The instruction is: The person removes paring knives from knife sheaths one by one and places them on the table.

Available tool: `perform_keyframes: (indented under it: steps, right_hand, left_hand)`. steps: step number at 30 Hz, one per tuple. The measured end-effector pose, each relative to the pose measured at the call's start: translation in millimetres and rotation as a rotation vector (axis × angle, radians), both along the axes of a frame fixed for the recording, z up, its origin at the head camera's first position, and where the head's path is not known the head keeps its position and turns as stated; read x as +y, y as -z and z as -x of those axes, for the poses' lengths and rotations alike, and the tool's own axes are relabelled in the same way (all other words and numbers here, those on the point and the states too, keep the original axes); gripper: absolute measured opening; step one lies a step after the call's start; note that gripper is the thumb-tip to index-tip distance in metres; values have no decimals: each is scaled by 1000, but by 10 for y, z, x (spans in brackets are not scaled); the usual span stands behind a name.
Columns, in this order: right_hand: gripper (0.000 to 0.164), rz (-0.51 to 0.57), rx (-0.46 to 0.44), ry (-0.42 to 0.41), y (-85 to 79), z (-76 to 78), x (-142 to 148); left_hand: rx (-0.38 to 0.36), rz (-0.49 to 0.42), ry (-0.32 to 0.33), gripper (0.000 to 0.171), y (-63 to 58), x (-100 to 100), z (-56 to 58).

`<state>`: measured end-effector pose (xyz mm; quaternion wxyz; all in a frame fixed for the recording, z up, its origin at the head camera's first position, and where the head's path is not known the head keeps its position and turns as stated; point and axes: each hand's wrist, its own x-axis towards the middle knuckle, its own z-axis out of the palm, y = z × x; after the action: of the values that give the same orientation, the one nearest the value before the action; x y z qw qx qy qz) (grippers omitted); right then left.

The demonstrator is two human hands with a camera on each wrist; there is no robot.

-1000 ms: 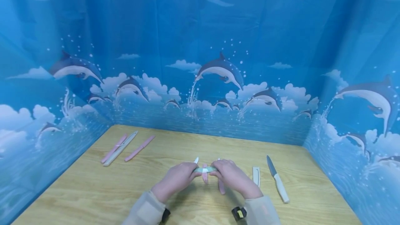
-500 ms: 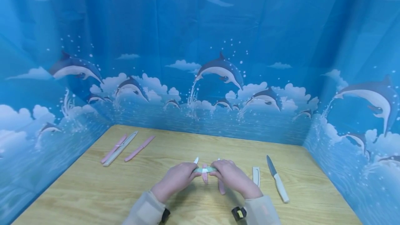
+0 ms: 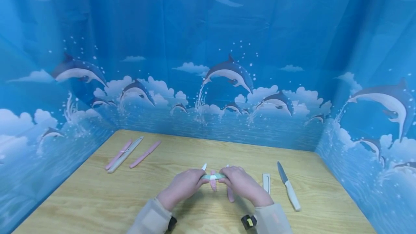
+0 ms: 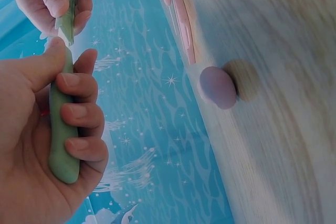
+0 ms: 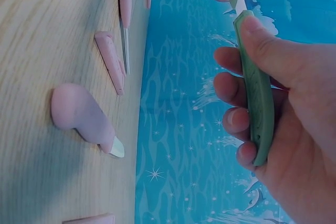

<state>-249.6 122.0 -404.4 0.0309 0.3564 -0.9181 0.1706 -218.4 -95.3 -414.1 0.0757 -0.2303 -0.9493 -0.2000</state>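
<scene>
From the head view, gripped a green knife by the handle in the left hand and its green sheath in the right hand, end to end above the wood-grain counter, with a short strip of pale blade bared between. Reckoning from that knife, saw a pink sheath just beside at 6 o'clock, a pink handle near at 4 to 5, and a white blade tip by the left hand near 11; farther off, a cream sheath and a cream-handled knife around 3, and slim pink pieces with a cream one between 9 and 10. From the left wrist view, wrapped fingers round the handle, blade end toward 12, and saw a rounded pink end at 2 to 3. From the right wrist view, curled fingers round the sheath, with its mouth by the blade near 12, and saw a pink knife on the counter at 9.
</scene>
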Motion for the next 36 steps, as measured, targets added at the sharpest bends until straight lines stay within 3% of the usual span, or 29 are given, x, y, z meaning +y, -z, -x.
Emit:
perform_keyframes:
  steps: [14,36]
  right_hand:
    - [19,-4,12,0,3,2,0]
    - [19,5,-53,2,7,7,16]
  left_hand:
    - [-21,-3,-4,19,-15,8,-11]
    - [-15,3,3,21,17,-2,11]
